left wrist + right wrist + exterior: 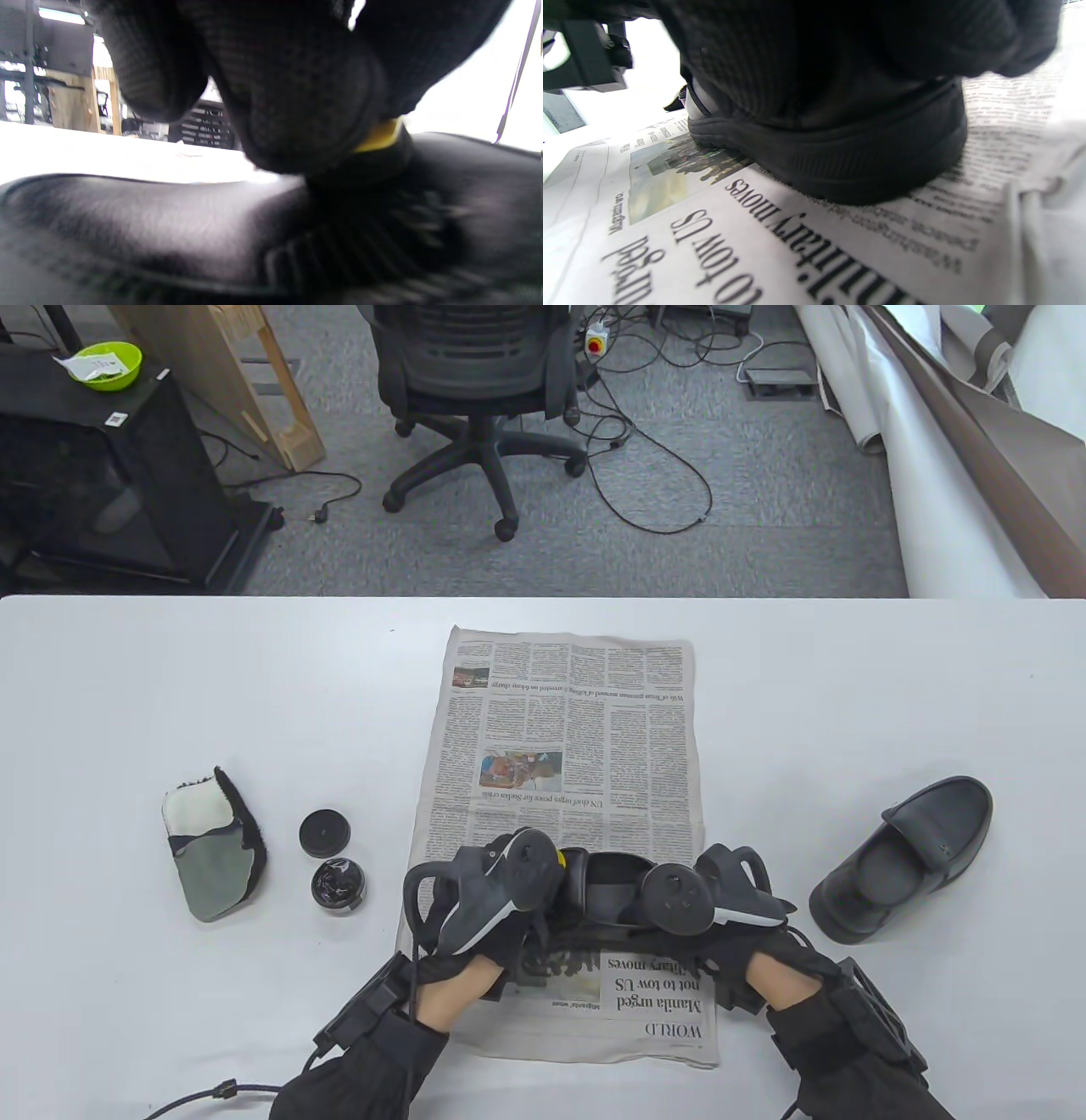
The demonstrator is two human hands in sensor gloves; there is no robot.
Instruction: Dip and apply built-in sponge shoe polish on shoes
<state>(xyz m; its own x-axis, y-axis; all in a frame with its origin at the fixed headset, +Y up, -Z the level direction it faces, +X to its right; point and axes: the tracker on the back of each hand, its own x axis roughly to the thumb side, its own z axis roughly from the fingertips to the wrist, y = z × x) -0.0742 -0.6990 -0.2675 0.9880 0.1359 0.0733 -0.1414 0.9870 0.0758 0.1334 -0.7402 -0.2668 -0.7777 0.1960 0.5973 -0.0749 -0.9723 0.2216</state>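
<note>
Shoe lies on newspaper, gripped at one end by right hand. Yellow-collared applicator is pinched in left hand and pressed onto the shoe's upper.

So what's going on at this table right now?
A person in sensor gloves is polishing a black shoe that lies on a newspaper. The left hand presses a yellow-banded sponge applicator against the shoe's upper, while the right hand grips the shoe to steady it. A second shoe waits on the table to the right. To the left sit the open polish tin, its lid and a buffing mitt.
</note>
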